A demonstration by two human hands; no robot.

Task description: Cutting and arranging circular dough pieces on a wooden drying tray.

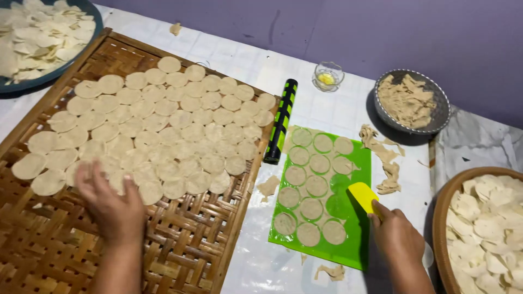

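Observation:
My left hand (pixel 111 204) lies palm down on the woven bamboo tray (pixel 185 239), fingers spread over the near edge of several thin round dough discs (pixel 174 130) laid out in rows. My right hand (pixel 395 234) grips a yellow scraper (pixel 364 197) whose blade rests on the right side of a green mat (pixel 357 239). Several cut dough rounds (pixel 310 185) sit on that mat, with an empty patch beside the scraper.
A black and green rolling pin (pixel 280 121) lies between tray and mat. Dough scraps (pixel 385 160) trail right of the mat below a grey bowl of scraps (pixel 409 102). A small glass (pixel 328 76), a blue dish of discs (pixel 38 38) and a wooden basket of discs (pixel 479 228) stand around.

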